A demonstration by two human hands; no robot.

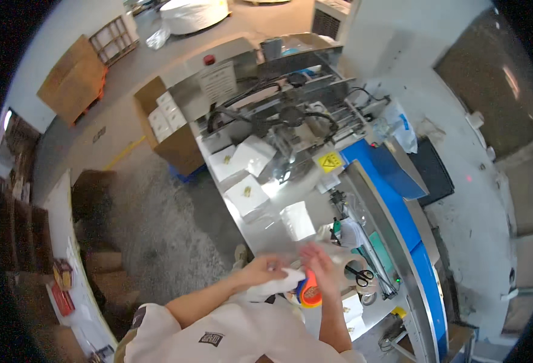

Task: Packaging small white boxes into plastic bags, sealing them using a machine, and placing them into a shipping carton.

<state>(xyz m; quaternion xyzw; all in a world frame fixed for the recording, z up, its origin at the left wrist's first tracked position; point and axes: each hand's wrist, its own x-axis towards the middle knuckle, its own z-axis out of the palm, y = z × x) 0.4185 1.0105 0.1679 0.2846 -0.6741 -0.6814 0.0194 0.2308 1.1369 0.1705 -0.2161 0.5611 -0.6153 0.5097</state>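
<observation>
Landmark: black-handled scissors (363, 277), beside a pale roll.

Nearest, left of the scissors and on the near side: one orange-and-blue round article (309, 293), close by the right forearm. Below the scissors: white pieces with gold marks (352, 314), partly hidden by the same forearm.

Left hand (265, 270): well left of the scissors, blurred, fingers curled; a white item (283, 284), cloth or sheet unclear, lies at the fingers, between hand and round article. Whether it is pinched, cannot tell.

Right hand (318, 264): just left of the scissors, blurred, fingers raised toward the left hand; whether it grasps anything, cannot tell.

Beyond and left of the scissors: one plain white box (298, 221), on the metal table (260, 231). Farther the same way: three white boxes (246, 196) grouped near the table's left edge, two with visible gold marks.

Beyond the scissors: yellow warning label (330, 161); behind it, a machine (293, 115) of dark rails and cables.

Farther left than the grouped boxes: open cardboard carton (182, 151), holding white boxes. Farthest, beyond the machine and left of the scissors: large white wrapped bundle (194, 15), on the floor.
</observation>
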